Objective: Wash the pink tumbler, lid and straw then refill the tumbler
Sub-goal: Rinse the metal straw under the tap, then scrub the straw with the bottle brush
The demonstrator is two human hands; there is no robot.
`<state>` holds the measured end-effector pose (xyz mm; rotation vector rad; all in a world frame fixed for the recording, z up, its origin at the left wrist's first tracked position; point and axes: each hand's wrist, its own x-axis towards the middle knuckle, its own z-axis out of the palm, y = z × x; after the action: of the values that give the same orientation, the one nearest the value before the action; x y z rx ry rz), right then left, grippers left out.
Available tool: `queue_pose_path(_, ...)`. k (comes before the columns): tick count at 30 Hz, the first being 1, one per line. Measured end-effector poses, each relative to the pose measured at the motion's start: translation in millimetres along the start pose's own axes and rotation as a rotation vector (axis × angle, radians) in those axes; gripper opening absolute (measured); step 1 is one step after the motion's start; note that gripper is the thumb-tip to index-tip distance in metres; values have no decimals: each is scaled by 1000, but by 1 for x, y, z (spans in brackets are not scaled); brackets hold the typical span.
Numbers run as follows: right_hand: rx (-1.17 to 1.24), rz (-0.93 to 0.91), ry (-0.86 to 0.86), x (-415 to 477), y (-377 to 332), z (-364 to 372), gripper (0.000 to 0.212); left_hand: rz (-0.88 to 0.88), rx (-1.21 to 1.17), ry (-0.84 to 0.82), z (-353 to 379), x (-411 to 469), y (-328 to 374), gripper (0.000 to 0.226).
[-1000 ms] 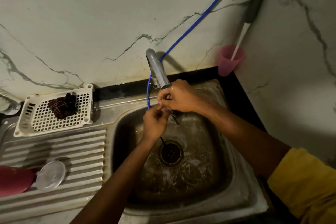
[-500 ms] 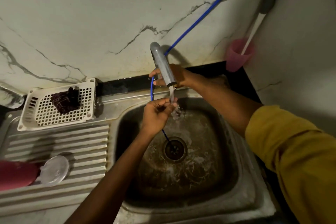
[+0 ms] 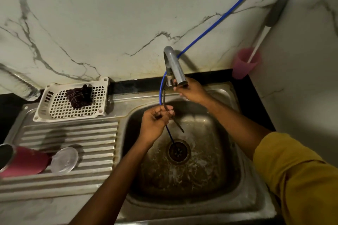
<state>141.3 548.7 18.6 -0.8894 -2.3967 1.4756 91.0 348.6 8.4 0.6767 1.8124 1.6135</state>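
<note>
Pink tumbler (image 3: 23,160) lies sideways, clear lid (image 3: 64,160) beside; dark straw (image 3: 176,123) tilts, perhaps bent.

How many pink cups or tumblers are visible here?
2. The pink tumbler lies on its side on the drainboard at far left; a pink cup stands in the back right corner, holding a brush. None seems hidden.

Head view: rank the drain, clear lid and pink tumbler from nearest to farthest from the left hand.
1. The drain, in the sink just below and right of the left hand.
2. The clear lid, on the drainboard to the left.
3. The pink tumbler, lying on its side past the lid at the left edge.
</note>
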Motion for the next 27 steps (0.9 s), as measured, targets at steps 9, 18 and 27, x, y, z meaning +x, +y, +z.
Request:
queue_pose_path(9, -164, -33, 333, -65, 51, -66, 12, -237, -191, 113, 16, -29, 8, 10)
queue_pose_path(18, 4, 255, 821, -24, 39, -184, 55, -246, -110, 121, 27, -45, 9, 21)
queue_pose_path(27, -177, 329, 869, 26, 46, -195, 52, -166, 207, -20, 20, -40, 11, 36)
